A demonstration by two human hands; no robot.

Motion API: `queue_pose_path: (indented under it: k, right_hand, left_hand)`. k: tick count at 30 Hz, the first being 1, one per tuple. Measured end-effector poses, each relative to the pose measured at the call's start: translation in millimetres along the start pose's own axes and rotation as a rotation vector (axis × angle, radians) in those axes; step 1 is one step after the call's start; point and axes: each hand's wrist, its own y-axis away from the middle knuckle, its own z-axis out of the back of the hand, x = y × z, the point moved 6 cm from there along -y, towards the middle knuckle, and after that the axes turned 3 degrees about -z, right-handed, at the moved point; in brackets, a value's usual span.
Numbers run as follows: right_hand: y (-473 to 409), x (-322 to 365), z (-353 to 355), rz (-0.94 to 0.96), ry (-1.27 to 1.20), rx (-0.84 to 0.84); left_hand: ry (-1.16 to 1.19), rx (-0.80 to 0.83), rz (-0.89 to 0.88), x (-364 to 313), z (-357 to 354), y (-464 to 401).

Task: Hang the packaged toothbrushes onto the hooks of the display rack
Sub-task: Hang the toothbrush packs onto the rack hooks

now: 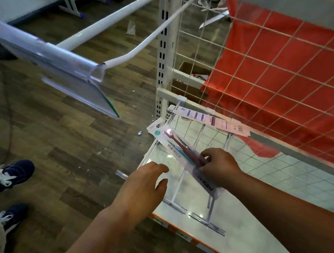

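Head view shows your right hand pinching a toothbrush pack above the white shelf, while your left hand hovers beside it, fingers relaxed, holding nothing.

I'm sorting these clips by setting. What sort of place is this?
Probably a shop aisle being stocked: a white slotted shelf post with a wire grid back, hooks with clear price-label holders, and packaged toothbrushes.

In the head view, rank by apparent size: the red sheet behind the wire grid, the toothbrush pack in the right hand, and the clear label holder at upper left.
1. Red sheet, largest.
2. Clear label holder, though near the camera.
3. Toothbrush pack, gripped by the right hand.
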Motion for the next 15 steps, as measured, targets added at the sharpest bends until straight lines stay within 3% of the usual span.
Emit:
queue_pose_path:
  k: [4,9,12,15]
  right_hand:
    - [2.1,1.9,-0.7,-0.049,-0.274,0.052]
    - [18.0,23.5,-5.0,0.023,-0.583,0.221]
    - [27.9,34.8,-9.1,0.109,-0.616,0.326]
    - [32.2,41.5,-12.3,0.175,-0.582,0.340]
  left_hand:
    - [0.344,-0.042,0.139,4.6,2.1,-2.4]
    - [0.786,-0.024,0.301,-2.3,-5.0,-4.4]
    - [1.020,-0.027,0.368,-8.8,-13.5,-3.7]
    - [1.082,-0.070,0.404,-9.7,-14.7,-3.6]
